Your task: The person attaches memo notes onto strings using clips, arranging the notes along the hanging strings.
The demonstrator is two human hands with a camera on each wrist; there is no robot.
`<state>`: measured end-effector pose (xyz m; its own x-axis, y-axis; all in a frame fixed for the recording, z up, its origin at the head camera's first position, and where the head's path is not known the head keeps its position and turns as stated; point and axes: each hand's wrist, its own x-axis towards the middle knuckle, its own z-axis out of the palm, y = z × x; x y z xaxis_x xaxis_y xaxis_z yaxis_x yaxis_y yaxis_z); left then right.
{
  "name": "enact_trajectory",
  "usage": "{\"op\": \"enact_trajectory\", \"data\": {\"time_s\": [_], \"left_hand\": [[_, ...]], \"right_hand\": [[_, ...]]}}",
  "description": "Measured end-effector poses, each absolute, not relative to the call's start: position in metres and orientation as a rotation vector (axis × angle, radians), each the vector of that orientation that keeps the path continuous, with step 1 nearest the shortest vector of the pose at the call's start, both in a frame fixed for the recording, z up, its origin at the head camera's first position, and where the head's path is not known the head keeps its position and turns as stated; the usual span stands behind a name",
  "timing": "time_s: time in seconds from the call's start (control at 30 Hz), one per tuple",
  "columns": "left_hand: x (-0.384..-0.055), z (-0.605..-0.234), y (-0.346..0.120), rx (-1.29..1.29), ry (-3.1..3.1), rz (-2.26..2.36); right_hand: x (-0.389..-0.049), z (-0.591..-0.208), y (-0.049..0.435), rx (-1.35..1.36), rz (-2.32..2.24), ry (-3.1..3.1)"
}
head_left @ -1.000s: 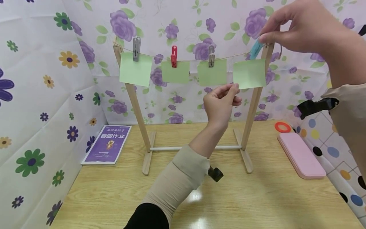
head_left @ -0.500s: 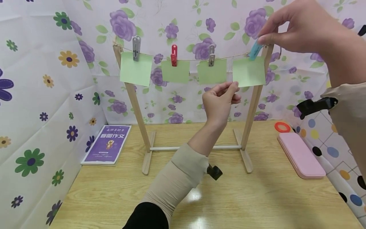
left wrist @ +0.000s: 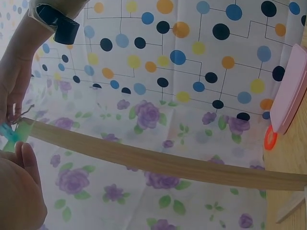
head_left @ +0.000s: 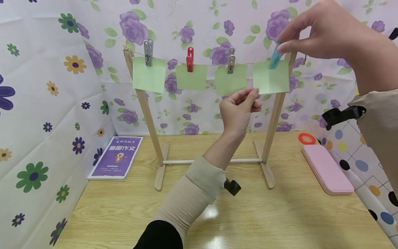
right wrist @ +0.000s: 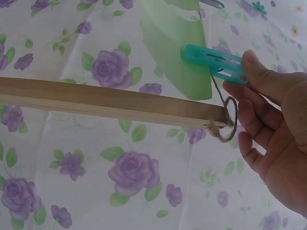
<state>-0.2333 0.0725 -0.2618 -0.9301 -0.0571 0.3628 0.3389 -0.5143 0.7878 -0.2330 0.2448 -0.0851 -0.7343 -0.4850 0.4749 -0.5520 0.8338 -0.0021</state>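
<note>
Between thumb and forefinger, my right hand (head_left: 326, 33) pinches the handle end of a blue clothespin (head_left: 275, 58). In the right wrist view the jaws of that clothespin (right wrist: 216, 62) sit over the top edge of a green paper (right wrist: 177, 48) at the string. Lower down, my left hand (head_left: 237, 110) pinches the bottom left corner of the same green paper (head_left: 267, 79). To its left, more green papers hang from the string (head_left: 205, 65): one under a grey clothespin (head_left: 148, 53), one under a red clothespin (head_left: 190, 60), one under another grey clothespin (head_left: 231, 61).
The string is tied between two wooden posts (head_left: 149, 124) of a stand, joined low down by a white rod (head_left: 178, 161). A purple book (head_left: 116, 157) lies on the table at left. At right are a pink case (head_left: 328, 169) and an orange ring (head_left: 306, 138).
The right hand and the blue clothespin have moved slightly left and down, and the clothespin stands more upright. The right-hand paper and the left hand have risen a little.
</note>
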Motion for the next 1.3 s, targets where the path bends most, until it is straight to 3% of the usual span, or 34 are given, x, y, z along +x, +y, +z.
{"op": "enact_trajectory", "data": {"time_s": [0.7,1.3], "left_hand": [[-0.233,-0.264,0.074,-0.424,-1.396,-2.525],[-0.235,-0.266,0.074,-0.43,-1.398,-2.556]], "right_hand": [[-0.235,-0.09,0.245,0.719,0.308,-2.607],[-0.237,-0.116,0.253,0.758,0.538,-2.21]]}}
